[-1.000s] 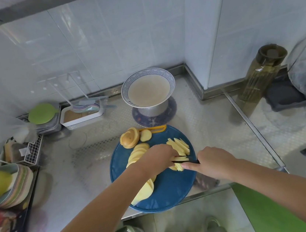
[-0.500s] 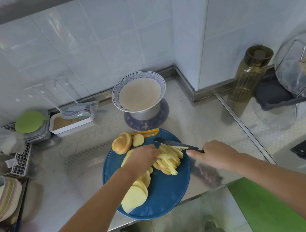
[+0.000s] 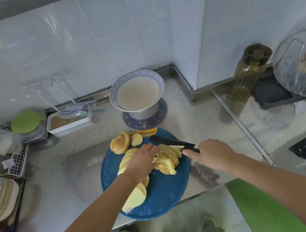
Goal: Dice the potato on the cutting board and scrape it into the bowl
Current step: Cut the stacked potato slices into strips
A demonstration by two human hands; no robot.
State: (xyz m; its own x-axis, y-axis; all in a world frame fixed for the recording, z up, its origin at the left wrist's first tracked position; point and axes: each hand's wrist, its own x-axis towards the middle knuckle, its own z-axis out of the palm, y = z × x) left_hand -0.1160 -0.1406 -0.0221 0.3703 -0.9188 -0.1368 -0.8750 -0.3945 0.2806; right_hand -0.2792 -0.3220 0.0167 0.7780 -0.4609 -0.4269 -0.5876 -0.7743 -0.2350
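Farther back, the bowl (image 3: pixel 137 93) holds something pale and cloudy, while the potato (image 3: pixel 170 159) lies sliced on the cutting board (image 3: pixel 164 195). The left hand (image 3: pixel 144 160) presses relaxed fingers on the strips. The right hand (image 3: pixel 212 153) grips the knife (image 3: pixel 169 142), its fingers curled around the handle.

- I get bright, even daylight; pale glare streaks the tiles (image 3: pixel 57 37).
- The counter (image 3: pixel 196 110) shows only soft shadows.
- My edges bend; lower-left corner is blurred.
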